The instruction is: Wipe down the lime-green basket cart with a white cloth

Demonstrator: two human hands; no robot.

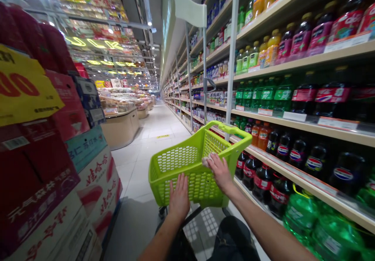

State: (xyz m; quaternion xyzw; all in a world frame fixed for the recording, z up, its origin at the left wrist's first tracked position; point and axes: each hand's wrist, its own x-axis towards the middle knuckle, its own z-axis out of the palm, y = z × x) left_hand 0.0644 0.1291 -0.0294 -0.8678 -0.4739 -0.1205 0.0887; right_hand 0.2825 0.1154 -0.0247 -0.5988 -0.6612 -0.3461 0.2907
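Observation:
A lime-green plastic shopping cart (172,177) with perforated walls stands sideways right in front of me. My left hand (179,198) lies against its near wall, fingers stretched out and holding nothing. Up at the cart's near rim, my right hand (219,172) presses a crumpled white cloth (206,160), mostly hidden under the fingers; whether it is cloth or tissue is unclear. The cart's handle (238,131) rises to the right, beside the drink shelves, and neither hand is on it.
Shelves of bottled drinks (272,91) line the right side, with large green bottles (301,214) on the lowest level. Stacked drink cartons (38,167) border the left. A tiled aisle (155,124) runs ahead past a display counter (121,126).

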